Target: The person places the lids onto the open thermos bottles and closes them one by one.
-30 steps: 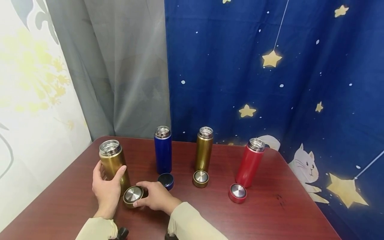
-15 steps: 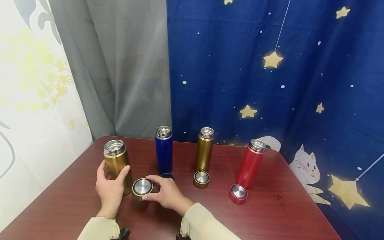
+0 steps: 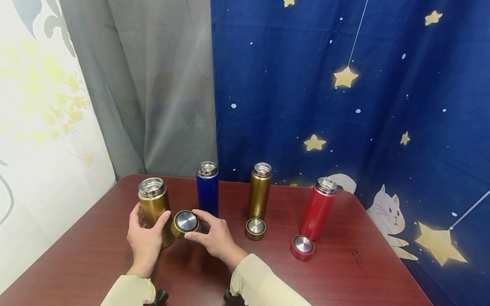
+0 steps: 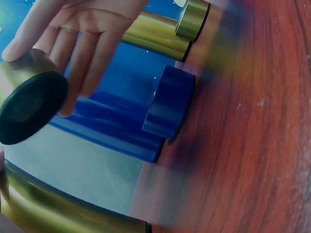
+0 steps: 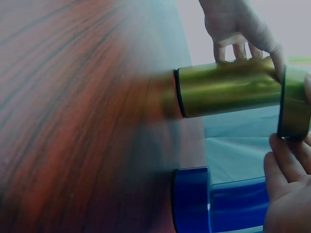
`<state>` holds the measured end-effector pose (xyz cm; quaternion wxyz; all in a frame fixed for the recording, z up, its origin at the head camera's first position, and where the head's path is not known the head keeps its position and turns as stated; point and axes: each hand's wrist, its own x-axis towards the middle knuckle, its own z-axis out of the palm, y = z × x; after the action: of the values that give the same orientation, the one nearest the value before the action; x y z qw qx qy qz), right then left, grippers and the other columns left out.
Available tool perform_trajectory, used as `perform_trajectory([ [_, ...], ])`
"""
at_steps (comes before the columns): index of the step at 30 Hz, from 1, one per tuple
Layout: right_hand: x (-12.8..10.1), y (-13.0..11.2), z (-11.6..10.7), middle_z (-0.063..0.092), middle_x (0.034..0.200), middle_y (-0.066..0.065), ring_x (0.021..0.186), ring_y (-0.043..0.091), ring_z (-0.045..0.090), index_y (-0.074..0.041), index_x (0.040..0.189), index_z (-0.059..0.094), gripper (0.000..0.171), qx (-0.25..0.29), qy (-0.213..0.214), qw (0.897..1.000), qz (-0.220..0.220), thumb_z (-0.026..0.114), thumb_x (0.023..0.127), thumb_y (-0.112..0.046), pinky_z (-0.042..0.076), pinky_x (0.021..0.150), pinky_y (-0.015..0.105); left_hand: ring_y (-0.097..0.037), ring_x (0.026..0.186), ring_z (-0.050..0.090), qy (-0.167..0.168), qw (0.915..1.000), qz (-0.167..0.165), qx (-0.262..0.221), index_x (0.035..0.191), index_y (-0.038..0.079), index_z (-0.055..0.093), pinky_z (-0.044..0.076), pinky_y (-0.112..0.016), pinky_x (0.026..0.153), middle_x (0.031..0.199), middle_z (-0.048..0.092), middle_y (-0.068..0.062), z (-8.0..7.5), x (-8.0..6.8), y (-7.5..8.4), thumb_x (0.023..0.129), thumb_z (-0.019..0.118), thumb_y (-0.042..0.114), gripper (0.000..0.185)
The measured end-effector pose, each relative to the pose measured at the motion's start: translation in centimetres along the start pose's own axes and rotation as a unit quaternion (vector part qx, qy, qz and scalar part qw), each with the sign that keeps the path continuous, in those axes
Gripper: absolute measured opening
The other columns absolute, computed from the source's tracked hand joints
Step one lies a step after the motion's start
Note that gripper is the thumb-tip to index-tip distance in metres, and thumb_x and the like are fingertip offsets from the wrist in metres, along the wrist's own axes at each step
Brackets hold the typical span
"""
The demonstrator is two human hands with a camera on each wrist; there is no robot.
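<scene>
My left hand (image 3: 144,242) grips an uncapped gold thermos bottle (image 3: 154,208) around its body; its steel mouth faces up. Between thumb and fingers my right hand (image 3: 220,238) pinches a gold lid (image 3: 186,222) with a brushed steel top, raised over the table just right of that bottle. In the left wrist view the lid (image 4: 31,107) shows its dark underside. The right wrist view has the lid (image 5: 295,104) near the upper part of the gold bottle (image 5: 228,90). The blue lid (image 4: 170,102) is hidden behind my right hand in the head view.
Behind my right hand stands an open blue bottle (image 3: 208,191). Farther right are a second open gold bottle (image 3: 260,195) with its lid (image 3: 255,228) before it, and a red bottle (image 3: 319,210) with a red lid (image 3: 302,246). Curtains hang behind the table (image 3: 344,272).
My right hand has lifted the gold lid up and to the right from low beside the bottle. The gold bottle has shifted slightly right in my left hand.
</scene>
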<state>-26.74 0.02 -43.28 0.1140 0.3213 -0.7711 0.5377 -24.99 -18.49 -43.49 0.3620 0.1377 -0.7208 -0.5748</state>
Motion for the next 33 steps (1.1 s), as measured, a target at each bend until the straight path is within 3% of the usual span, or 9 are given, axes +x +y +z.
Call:
perform_trajectory([
  [8, 0.4, -0.3, -0.3, 0.064, 0.126, 0.003, 0.11, 0.012, 0.062, -0.013, 0.137, 0.056, 0.061, 0.029, 0.052, 0.998, -0.017, 0.08, 0.082, -0.023, 0.051, 0.09, 0.031, -0.026, 0.115, 0.053, -0.014, 0.9999, 0.005, -0.002, 0.147, 0.02, 0.041, 0.039, -0.038, 0.091, 0.135, 0.053, -0.007, 0.7, -0.3, -0.1, 0.081, 0.081, 0.034, 0.078],
  [17, 1.3, -0.9, -0.1, 0.062, 0.128, 0.007, 0.112, 0.015, 0.061, -0.01, 0.136, 0.056, 0.06, 0.038, 0.112, 0.991, -0.061, 0.08, 0.082, -0.017, 0.05, 0.091, 0.028, -0.026, 0.115, 0.053, -0.02, 0.9994, 0.026, -0.007, 0.146, 0.016, 0.042, 0.038, -0.031, 0.09, 0.135, 0.053, -0.009, 1.3, -0.5, -0.1, 0.082, 0.08, 0.026, 0.075],
  [24, 2.4, -2.3, 0.4, 0.059, 0.132, 0.005, 0.115, 0.014, 0.059, -0.011, 0.138, 0.054, 0.061, 0.067, 0.143, 0.986, -0.051, 0.079, 0.083, -0.018, 0.046, 0.096, 0.028, -0.025, 0.116, 0.053, -0.034, 0.9991, 0.024, -0.005, 0.146, 0.017, 0.042, 0.039, -0.031, 0.091, 0.135, 0.054, -0.007, 1.6, -0.5, -0.2, 0.081, 0.081, 0.026, 0.076],
  [33, 3.5, -4.6, 0.2, 0.061, 0.127, 0.02, 0.111, 0.027, 0.062, 0.005, 0.133, 0.054, 0.056, 0.088, 0.175, 0.979, -0.053, 0.077, 0.082, -0.003, 0.048, 0.093, 0.04, -0.023, 0.111, 0.054, -0.032, 0.9992, 0.025, 0.003, 0.145, 0.018, 0.044, 0.04, -0.031, 0.088, 0.131, 0.056, -0.007, 1.4, 0.0, -0.7, 0.077, 0.084, 0.032, 0.08],
])
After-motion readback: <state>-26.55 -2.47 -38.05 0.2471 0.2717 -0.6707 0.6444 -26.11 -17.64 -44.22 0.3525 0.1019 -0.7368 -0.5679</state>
